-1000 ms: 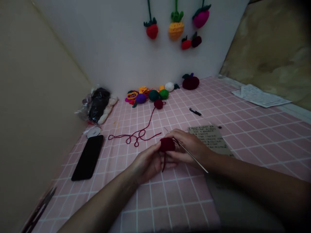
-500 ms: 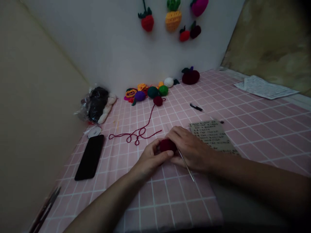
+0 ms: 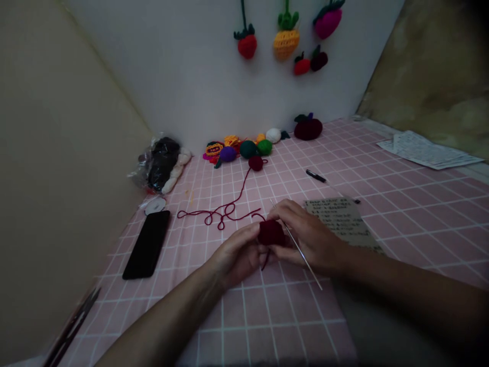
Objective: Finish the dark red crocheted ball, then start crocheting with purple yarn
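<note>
Both my hands meet over the pink checked table [image 3: 290, 316]. My left hand [image 3: 237, 254] pinches a small dark red crochet piece [image 3: 270, 232] from the left. My right hand [image 3: 311, 237] closes on the same piece from the right and holds a thin metal crochet hook [image 3: 301, 252] that slants toward me. A dark red yarn strand [image 3: 223, 211] loops across the table and runs back to a small dark red yarn ball [image 3: 255, 162].
A black phone [image 3: 147, 243] and a small white disc [image 3: 155, 206] lie at left, scissors [image 3: 71, 329] near the front left edge. A bagged yarn bundle [image 3: 162, 163], coloured crochet balls [image 3: 248, 148], a black pen [image 3: 316, 176], a printed card [image 3: 340, 219] and papers [image 3: 428, 150] lie around. Crochet fruits [image 3: 286, 43] hang on the wall.
The right hand has turned slightly, so the hook shows longer again and a short tail of yarn hangs below the piece. The camera view has shifted a little.
</note>
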### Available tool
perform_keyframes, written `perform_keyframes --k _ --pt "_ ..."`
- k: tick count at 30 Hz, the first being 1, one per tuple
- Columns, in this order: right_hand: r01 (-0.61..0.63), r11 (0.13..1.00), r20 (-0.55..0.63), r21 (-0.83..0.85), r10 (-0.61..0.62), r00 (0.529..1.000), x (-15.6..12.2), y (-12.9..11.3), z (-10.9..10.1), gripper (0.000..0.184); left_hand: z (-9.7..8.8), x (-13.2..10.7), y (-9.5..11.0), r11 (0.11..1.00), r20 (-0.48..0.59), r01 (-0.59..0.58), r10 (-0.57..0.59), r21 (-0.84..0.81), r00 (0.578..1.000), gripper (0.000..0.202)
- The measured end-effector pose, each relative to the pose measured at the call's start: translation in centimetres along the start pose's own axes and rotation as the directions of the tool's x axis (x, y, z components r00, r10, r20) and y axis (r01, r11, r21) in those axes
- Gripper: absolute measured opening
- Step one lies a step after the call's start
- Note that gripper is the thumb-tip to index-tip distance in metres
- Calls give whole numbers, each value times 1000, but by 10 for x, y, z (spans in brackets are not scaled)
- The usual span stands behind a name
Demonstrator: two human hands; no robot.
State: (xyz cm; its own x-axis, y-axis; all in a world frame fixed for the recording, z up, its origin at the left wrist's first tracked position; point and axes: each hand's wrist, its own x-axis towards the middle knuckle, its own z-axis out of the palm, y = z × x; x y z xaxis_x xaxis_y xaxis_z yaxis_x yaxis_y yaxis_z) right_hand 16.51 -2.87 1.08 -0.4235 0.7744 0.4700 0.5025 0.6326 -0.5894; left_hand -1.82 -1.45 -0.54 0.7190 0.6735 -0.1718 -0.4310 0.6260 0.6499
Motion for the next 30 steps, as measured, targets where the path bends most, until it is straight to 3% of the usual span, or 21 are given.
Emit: perform_keyframes --k 5,9,16,24,30 --pt "30 999 10 -21 -30 1000 -2 2 2 27 0 1 2 998 10 -22 22 65 1000 30" --pt "19 999 -42 48 -17 999 -3 5 5 39 1 2 4 998 8 -36 35 45 999 36" --pt "20 988 -54 154 -12 998 -3 5 8 37 4 -1 5 1000 41 -1 0 30 999 38" --pt "63 998 -118 13 -61 991 -1 2 3 31 3 -1 1 999 27 -9 8 32 1000 32" --pt "64 998 -71 -7 -64 995 -2 6 4 35 1 1 2 997 10 -19 19 70 1000 29"
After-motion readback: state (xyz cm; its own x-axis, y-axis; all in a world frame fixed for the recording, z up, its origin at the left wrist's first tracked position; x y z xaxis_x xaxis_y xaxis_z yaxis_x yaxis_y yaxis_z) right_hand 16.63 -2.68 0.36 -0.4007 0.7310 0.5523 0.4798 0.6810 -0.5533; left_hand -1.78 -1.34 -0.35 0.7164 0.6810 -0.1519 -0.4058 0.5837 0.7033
